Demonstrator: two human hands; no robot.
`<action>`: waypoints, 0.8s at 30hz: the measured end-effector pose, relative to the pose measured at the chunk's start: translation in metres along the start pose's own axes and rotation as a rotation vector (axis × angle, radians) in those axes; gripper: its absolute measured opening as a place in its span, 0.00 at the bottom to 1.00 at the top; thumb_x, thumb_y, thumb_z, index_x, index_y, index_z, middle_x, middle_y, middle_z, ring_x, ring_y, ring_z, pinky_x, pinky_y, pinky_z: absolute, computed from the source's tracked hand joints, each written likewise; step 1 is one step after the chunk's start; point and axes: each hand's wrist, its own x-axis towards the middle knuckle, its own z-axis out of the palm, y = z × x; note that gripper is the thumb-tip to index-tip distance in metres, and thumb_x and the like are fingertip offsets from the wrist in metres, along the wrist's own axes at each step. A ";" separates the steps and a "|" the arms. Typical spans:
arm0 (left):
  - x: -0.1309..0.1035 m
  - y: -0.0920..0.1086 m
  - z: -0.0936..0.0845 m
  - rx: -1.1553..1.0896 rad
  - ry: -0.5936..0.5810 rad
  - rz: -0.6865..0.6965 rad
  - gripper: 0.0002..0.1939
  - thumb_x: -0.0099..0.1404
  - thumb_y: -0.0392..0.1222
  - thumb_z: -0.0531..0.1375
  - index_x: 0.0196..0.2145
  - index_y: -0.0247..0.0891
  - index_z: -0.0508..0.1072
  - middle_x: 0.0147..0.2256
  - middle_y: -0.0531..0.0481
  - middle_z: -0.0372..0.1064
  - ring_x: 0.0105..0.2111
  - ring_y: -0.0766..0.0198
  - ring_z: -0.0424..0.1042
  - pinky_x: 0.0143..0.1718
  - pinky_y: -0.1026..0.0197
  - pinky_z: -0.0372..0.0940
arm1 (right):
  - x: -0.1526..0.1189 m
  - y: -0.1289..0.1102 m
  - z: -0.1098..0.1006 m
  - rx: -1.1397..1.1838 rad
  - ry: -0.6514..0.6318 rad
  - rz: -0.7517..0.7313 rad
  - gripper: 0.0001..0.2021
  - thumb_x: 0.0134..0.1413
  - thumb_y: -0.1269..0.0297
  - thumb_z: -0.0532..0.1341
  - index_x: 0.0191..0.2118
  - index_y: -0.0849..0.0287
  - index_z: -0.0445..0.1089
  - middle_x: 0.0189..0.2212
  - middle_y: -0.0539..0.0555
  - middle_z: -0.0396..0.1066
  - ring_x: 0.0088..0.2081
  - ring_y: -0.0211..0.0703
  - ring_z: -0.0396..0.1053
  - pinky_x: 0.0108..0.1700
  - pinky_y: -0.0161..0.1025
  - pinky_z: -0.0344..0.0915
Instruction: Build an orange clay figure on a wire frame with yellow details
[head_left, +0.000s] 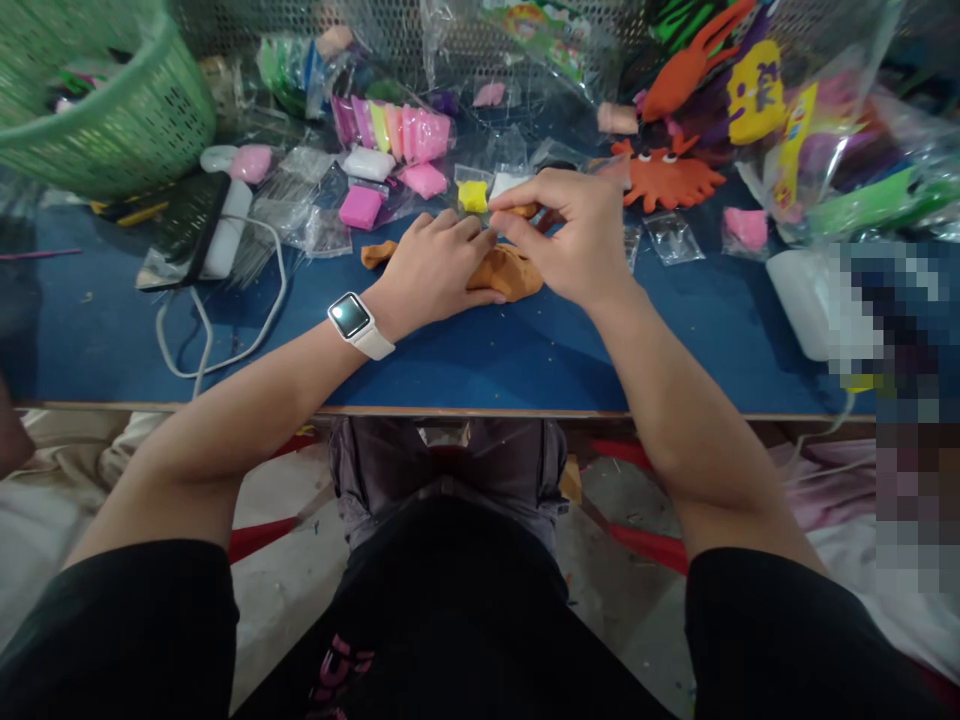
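A flattish orange-brown modelling clay shape (511, 276) lies on the blue table, its far-left end (377, 254) showing beyond my wrist. My left hand (433, 265), with a white watch on the wrist, lies over this clay and grips it, thumb along its near edge. Above the clay's right part, my right hand (576, 232) is closed in a pinch on a small orange clay piece (525, 211), partly hidden by the fingers. Just beyond the hands sits a yellow clay lump (472, 196) on clear wrapping.
Behind lie packets of coloured clay (394, 130), a pink block (361, 207) and an orange crab figure (670, 178). A green basket (112, 130) stands far left, near a phone (184, 230) and white cable (279, 290). The table's front edge (480, 411) is close to my lap.
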 end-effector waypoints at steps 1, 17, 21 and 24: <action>0.001 0.000 -0.002 0.001 -0.009 -0.003 0.38 0.75 0.66 0.69 0.72 0.40 0.75 0.64 0.31 0.79 0.66 0.26 0.73 0.67 0.27 0.68 | 0.000 0.000 0.000 0.006 0.009 -0.013 0.30 0.77 0.27 0.59 0.58 0.44 0.86 0.57 0.57 0.87 0.62 0.70 0.84 0.64 0.62 0.85; -0.006 -0.013 -0.054 0.109 -0.267 0.021 0.49 0.71 0.58 0.68 0.83 0.45 0.61 0.70 0.38 0.74 0.61 0.35 0.79 0.58 0.38 0.76 | 0.008 0.020 0.018 0.317 0.157 -0.150 0.30 0.72 0.22 0.63 0.40 0.45 0.79 0.27 0.48 0.77 0.33 0.51 0.83 0.47 0.53 0.88; -0.004 -0.024 -0.052 0.014 -0.276 0.034 0.53 0.67 0.63 0.69 0.83 0.45 0.63 0.69 0.37 0.77 0.63 0.33 0.79 0.60 0.37 0.75 | 0.014 0.031 0.027 0.415 0.221 -0.060 0.32 0.70 0.18 0.61 0.36 0.44 0.71 0.20 0.46 0.60 0.29 0.49 0.74 0.42 0.52 0.83; -0.002 -0.029 -0.048 -0.078 -0.259 0.044 0.53 0.66 0.66 0.70 0.81 0.44 0.65 0.71 0.39 0.76 0.66 0.34 0.77 0.65 0.38 0.73 | 0.022 0.040 0.034 0.472 0.264 -0.094 0.38 0.66 0.12 0.58 0.33 0.46 0.62 0.20 0.44 0.53 0.25 0.45 0.63 0.35 0.49 0.76</action>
